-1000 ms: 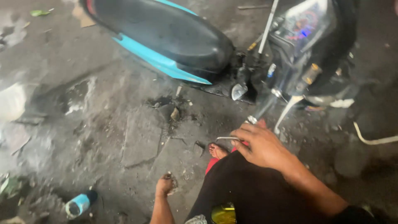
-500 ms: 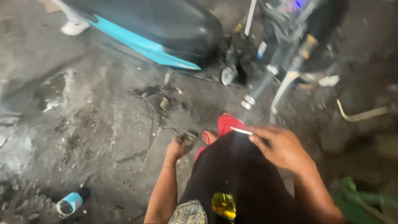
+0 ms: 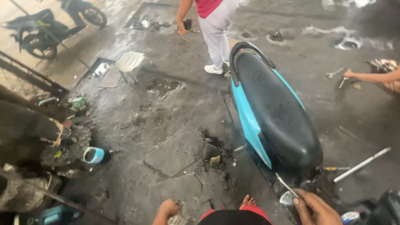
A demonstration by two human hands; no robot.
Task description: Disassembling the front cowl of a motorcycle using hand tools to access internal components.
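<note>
Gripping one thin metal rod (image 3: 285, 184), right hand (image 3: 316, 208) fingers clamped; left hand (image 3: 168, 208) fisted beside one scooter (image 3: 275, 116)

Blue-white can (image 3: 95, 155) lying on left floor

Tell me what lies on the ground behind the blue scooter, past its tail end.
Behind the blue scooter a person in light trousers and white shoes stands on the wet concrete floor. To the left lies an overturned white plastic chair. The scooter's body hides the ground directly under it.
</note>
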